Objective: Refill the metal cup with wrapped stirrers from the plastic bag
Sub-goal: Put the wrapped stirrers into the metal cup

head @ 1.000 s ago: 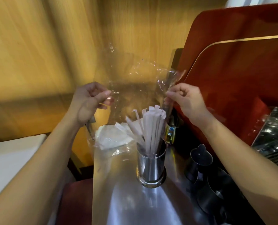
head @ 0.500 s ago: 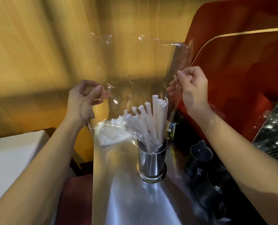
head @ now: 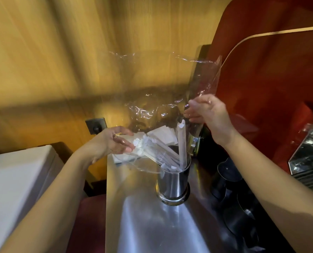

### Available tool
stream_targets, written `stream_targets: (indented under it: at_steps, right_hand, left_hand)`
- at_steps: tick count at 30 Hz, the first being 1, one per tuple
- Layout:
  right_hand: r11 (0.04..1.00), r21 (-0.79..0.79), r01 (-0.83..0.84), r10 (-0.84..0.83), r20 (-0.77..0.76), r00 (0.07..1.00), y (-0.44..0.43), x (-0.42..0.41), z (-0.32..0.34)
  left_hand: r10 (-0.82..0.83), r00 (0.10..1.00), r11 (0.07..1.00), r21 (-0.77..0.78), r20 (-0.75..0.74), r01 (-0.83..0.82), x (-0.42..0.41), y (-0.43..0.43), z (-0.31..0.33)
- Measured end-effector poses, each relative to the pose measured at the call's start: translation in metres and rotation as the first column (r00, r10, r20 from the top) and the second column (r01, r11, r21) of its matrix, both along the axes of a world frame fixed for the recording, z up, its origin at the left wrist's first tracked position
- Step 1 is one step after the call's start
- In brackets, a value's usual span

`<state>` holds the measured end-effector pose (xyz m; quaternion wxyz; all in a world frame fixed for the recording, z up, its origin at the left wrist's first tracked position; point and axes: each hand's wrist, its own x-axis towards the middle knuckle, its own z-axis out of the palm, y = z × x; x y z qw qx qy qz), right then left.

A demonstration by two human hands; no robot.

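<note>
Clear bag (head: 163,84) billows above the cup (head: 174,181); my left hand (head: 112,141) clamps the stirrers (head: 152,148) through it, slanting down-right into the cup's mouth; my right hand (head: 207,110) pinches the bag's far edge just above the rim; bare counter (head: 152,225) lies nearer me.

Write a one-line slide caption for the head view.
Left hand steadies wrapped stirrers leaning into the metal cup while right hand lifts the clear plastic bag above.
</note>
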<state>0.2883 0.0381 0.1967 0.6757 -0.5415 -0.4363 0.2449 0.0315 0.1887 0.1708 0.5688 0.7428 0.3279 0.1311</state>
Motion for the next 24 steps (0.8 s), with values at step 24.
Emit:
stream_targets:
  at_steps: [24]
  right_hand:
    - [0.997, 0.015, 0.078, -0.079, 0.254, 0.964, -0.004, -0.011, 0.023]
  left_hand:
    - [0.267, 0.833, 0.960, -0.059, 0.484, -0.274, 0.024, -0.015, 0.018]
